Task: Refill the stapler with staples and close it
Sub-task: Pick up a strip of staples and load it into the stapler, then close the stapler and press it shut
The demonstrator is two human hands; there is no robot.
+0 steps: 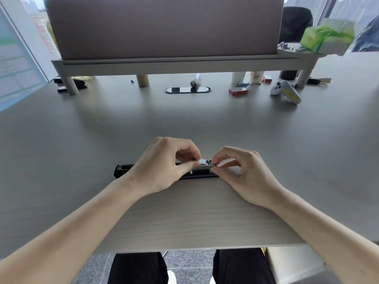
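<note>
1. Head view, hands first: both hands meet over the stapler [123, 170], near the front edge of the desk [184, 218], straight ahead of us.
2. Left hand [162, 167] is narrowed to a pinch, thumb and forefinger closed on a small silvery block, which we judge to be the strip of staples [203, 162]. It drapes over the middle of the stapler, probably so the body stays put while the strip goes in.
3. Right hand [244, 173] is also pinched narrow, fingertips on the metal part just right of the strip, likely the magazine rail or pusher. We cannot tell exactly which part; it is too small.
4. Stapler lies flat, long axis left to right, black end sticking out past the left wrist. Lying flat keeps the channel facing up for loading.
5. We judge the step in hand as seating the staples in the channel. Top arm position is hidden by the hands, so we cannot tell how far open it is. Closing is not yet done.
6. Next move calls for lining the strip square with the rail; a tilted strip could jam or break apart.
7. Far side of the desk: a red box [238, 91], possibly the staple box, well apart from the hands, beside a white game controller [285, 91].
</note>
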